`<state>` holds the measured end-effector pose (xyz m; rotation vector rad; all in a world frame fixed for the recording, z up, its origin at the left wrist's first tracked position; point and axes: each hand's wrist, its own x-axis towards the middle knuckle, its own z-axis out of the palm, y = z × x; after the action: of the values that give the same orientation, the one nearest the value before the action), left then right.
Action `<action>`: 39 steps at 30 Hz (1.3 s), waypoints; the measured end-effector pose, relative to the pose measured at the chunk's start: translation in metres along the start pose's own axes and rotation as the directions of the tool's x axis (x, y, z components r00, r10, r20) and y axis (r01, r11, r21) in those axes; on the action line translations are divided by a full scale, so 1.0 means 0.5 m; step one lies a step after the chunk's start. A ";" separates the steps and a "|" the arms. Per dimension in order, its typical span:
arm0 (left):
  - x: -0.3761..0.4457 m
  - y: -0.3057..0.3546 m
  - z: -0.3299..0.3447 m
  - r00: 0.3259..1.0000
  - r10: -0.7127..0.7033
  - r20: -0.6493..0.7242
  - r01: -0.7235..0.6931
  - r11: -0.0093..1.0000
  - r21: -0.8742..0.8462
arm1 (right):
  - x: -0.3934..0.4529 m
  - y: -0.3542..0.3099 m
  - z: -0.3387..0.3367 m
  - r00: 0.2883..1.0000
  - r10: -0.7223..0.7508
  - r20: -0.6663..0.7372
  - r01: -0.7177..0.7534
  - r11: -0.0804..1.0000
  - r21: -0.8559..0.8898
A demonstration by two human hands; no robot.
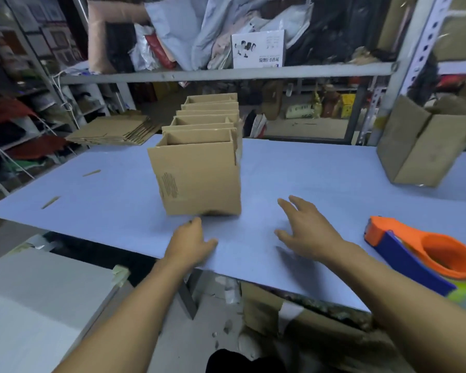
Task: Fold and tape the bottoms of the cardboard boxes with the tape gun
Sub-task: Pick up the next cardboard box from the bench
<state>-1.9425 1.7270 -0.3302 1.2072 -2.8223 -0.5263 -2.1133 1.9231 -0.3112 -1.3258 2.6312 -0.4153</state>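
Cardboard box (pixel 199 173) with unreadable side print, left hand (pixel 190 242), right hand (pixel 307 232) spread, empty

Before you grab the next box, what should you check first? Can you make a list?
1. Left hand free: ok, fingers loose, holding nothing, just short of the front box.
2. Right hand free: ok, spread open above the table.
3. Tape gun within reach: ok, lying on the table right of the right hand.
4. Flat boxes left to fold: ok, a stack sits at the far left of the table.
5. Front box in line: ok, upright at the near end of the row.
6. Front box bottom taped: cannot tell, the bottom faces the table.
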 end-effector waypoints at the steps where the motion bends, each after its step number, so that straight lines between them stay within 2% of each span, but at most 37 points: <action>1: -0.014 0.031 0.005 0.995 0.082 0.062 -0.086 0.994 0.063 | -0.021 0.007 -0.015 1.000 -0.018 -0.014 0.018 0.999 -0.049; 3: -0.038 0.095 0.016 0.965 0.225 0.137 -0.246 0.956 0.160 | -0.062 0.022 -0.046 0.998 -0.050 -0.039 0.043 0.987 -0.153; 5: -0.062 0.163 0.016 0.925 0.361 0.118 -0.380 0.888 0.260 | -0.104 0.043 -0.078 0.994 -0.077 -0.076 0.055 0.964 -0.260; 10: -0.113 0.326 -0.018 0.848 0.527 0.050 -0.499 0.765 0.406 | -0.204 0.119 -0.155 0.988 -0.012 -0.154 -0.044 0.935 -0.352; 15: -0.125 0.451 -0.039 0.796 0.604 0.046 -0.549 0.688 0.474 | -0.264 0.208 -0.229 0.973 0.076 -0.218 -0.151 0.924 -0.351; 21: -0.043 0.609 -0.050 0.766 0.639 0.063 -0.591 0.664 0.458 | -0.209 0.337 -0.297 0.946 0.197 -0.256 -0.276 0.905 -0.323; 27: 0.113 0.762 0.008 0.737 0.672 0.075 -0.636 0.652 0.412 | -0.092 0.522 -0.305 0.848 0.445 -0.288 -0.493 0.862 -0.122; 29: 0.173 0.811 0.028 0.732 0.680 0.054 -0.645 0.664 0.378 | -0.047 0.578 -0.302 0.803 0.522 -0.287 -0.554 0.831 -0.037; 32: 0.244 0.866 0.042 0.729 0.680 -0.079 -0.650 0.724 0.231 | 0.012 0.642 -0.297 0.742 0.607 -0.284 -0.598 0.791 0.127; 35: 0.291 0.912 0.048 0.765 0.630 -0.135 -0.644 0.754 -0.129 | 0.060 0.669 -0.303 0.745 0.625 -0.234 -0.524 0.765 0.375; 37: 0.297 0.933 0.050 0.763 0.635 -0.120 -0.631 0.691 -0.353 | 0.080 0.664 -0.308 0.763 0.602 -0.236 -0.422 0.740 0.523; 39: 0.290 0.938 0.051 0.751 0.645 -0.137 -0.637 0.656 -0.404 | 0.086 0.644 -0.311 0.752 0.590 -0.295 -0.360 0.742 0.565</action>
<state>-2.3750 1.9334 -0.2213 0.0826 -2.6579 -1.0082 -2.4254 2.0976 -0.2678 -0.3630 2.7982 -1.3193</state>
